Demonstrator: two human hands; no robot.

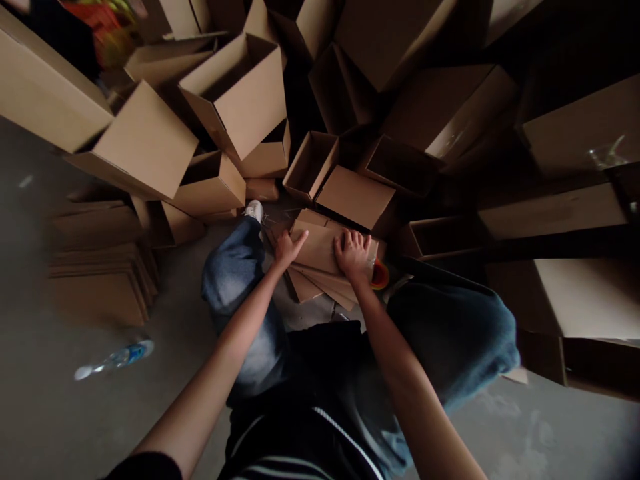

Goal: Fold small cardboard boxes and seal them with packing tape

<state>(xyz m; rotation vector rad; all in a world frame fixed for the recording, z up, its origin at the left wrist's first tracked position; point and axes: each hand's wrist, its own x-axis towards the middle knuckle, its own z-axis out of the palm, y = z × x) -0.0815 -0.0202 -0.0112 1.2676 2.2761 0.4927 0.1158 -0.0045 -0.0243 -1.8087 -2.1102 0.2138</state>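
Observation:
A flat, unfolded cardboard box [319,250] lies on top of a few more flat sheets [313,283] on the floor between my knees. My left hand [289,248] rests on its left edge with the fingers stretched out. My right hand [353,254] presses down on its right side, fingers curled over the cardboard. Just right of that hand an orange and red roll [380,275] pokes out from under the sheets.
Assembled open cardboard boxes [240,93] are piled all across the back and right. A stack of flat cardboard [103,280] sits on the grey floor at left, and a plastic water bottle [117,359] lies nearer. My jeans-clad knees [235,280] flank the work spot.

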